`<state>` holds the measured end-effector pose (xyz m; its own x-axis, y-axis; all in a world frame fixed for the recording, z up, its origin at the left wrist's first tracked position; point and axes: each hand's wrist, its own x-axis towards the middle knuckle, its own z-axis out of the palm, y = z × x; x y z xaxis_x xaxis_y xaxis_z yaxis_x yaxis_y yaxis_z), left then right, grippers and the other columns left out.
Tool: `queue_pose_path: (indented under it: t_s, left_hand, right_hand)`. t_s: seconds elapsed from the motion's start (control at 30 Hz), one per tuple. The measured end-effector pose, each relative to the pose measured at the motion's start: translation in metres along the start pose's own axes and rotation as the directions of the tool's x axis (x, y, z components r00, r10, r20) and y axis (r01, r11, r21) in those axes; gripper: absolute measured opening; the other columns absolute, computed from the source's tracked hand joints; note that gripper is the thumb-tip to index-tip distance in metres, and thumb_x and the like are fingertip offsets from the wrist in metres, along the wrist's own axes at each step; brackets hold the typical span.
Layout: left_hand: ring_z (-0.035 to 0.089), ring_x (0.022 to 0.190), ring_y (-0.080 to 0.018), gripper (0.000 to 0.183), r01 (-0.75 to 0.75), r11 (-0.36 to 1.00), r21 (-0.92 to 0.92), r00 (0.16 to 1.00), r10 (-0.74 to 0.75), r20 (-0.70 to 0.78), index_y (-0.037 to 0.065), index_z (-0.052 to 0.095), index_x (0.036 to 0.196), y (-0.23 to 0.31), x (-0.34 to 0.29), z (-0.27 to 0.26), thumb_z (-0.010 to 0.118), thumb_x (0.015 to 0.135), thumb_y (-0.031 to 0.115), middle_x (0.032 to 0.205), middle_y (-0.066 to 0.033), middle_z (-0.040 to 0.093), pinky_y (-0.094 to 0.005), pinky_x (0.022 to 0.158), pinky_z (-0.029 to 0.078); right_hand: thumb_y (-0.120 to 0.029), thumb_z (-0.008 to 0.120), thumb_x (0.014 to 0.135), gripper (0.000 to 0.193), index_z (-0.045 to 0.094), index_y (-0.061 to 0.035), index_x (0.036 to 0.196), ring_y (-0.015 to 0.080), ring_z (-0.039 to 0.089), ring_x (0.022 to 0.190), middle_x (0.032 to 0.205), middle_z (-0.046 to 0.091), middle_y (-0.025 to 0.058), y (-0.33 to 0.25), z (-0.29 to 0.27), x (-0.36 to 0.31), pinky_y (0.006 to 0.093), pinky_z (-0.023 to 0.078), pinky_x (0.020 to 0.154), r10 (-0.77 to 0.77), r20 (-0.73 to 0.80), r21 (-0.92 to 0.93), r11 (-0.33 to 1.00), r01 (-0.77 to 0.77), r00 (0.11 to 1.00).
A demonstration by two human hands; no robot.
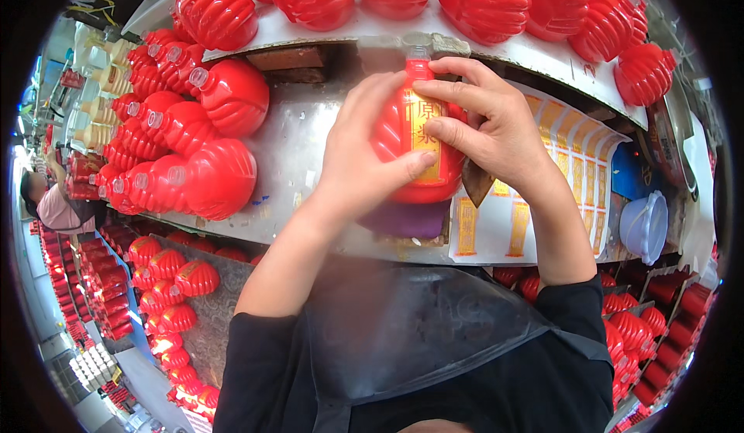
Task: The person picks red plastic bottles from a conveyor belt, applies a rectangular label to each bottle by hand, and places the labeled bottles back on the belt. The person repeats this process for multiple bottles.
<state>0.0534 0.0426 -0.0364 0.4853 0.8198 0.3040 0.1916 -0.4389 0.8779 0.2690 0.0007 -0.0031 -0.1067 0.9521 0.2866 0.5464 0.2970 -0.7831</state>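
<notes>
A red ribbed plastic bottle (426,194) with a clear neck lies on its back at the middle of the bench, neck pointing away from me. Along its front runs a gold label (425,113) with red edges. My left hand (358,142) wraps the bottle's left side, its thumb resting on the label's lower part. From the right, my right hand (496,127) grips the bottle, fingers bent over the upper part of the label and thumb against its middle. Beneath the bottle's base shows a purple cloth (403,222).
A white sheet of gold labels (573,146) lies to the right, beside a dark pointed piece (478,185). Red bottles (225,173) crowd the left; more stand on a white shelf (387,26) ahead. A pale blue bucket (644,226) is at far right. Another person (66,208) works at far left.
</notes>
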Motion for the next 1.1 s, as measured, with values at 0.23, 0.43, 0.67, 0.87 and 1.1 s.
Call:
queue_pose_path:
  t_s: [0.23,0.43,0.67,0.87,1.1]
  left_hand:
    - [0.050,0.137,-0.0417,0.078,-0.052,0.998,0.042,0.998,0.050,0.041,0.009,0.058,0.146,-0.002,-0.002,0.000,0.085,0.076,0.031,0.145,-0.0264,0.050,-0.0474,0.114,0.042]
    - [0.050,0.136,-0.0431,0.075,-0.087,0.993,0.081,0.994,0.081,0.075,0.012,0.059,0.146,-0.004,-0.003,-0.002,0.084,0.078,0.032,0.147,-0.0273,0.048,-0.0478,0.114,0.042]
    - [0.050,0.135,-0.0433,0.075,-0.093,0.991,0.098,0.994,0.086,0.069,0.009,0.059,0.145,-0.004,-0.002,-0.003,0.084,0.078,0.033,0.147,-0.0265,0.048,-0.0476,0.114,0.042]
    - [0.051,0.135,-0.0431,0.075,-0.090,0.991,0.097,0.995,0.085,0.061,0.009,0.059,0.144,-0.007,-0.002,-0.002,0.084,0.078,0.032,0.147,-0.0258,0.049,-0.0473,0.113,0.042]
    - [0.050,0.138,-0.0409,0.075,-0.108,0.993,0.055,0.994,0.107,0.007,0.003,0.051,0.150,-0.014,-0.005,0.002,0.078,0.086,0.032,0.148,-0.0251,0.051,-0.0454,0.116,0.041]
  right_hand:
    - [-0.026,0.075,0.090,0.037,0.075,-0.0129,0.125,0.0323,0.071,0.101,0.121,0.066,0.0142,-0.001,-0.002,0.001,0.0398,0.057,0.086,0.008,0.033,-0.099,0.995,-0.005,0.999]
    - [-0.028,0.074,0.092,0.042,0.071,-0.0148,0.132,0.0335,0.071,0.096,0.119,0.066,0.0136,-0.001,-0.003,-0.004,0.0405,0.057,0.083,-0.078,0.045,-0.278,0.957,0.087,0.996]
    - [-0.032,0.070,0.099,0.037,0.072,-0.0063,0.125,0.0252,0.072,0.097,0.107,0.072,0.0086,0.008,-0.006,0.006,0.0362,0.056,0.087,0.125,-0.034,0.042,0.992,-0.123,0.992]
    - [-0.028,0.066,0.104,0.023,0.069,-0.0065,0.112,0.0057,0.064,0.097,0.103,0.069,0.0005,0.001,-0.038,0.021,0.0250,0.053,0.085,0.397,0.068,0.500,0.781,-0.376,0.915]
    - [0.002,0.074,0.087,0.027,0.071,-0.0024,0.114,0.0295,0.075,0.092,0.105,0.075,0.0126,-0.018,-0.013,0.021,0.0341,0.060,0.082,-0.394,-0.132,-0.437,0.847,0.304,0.909]
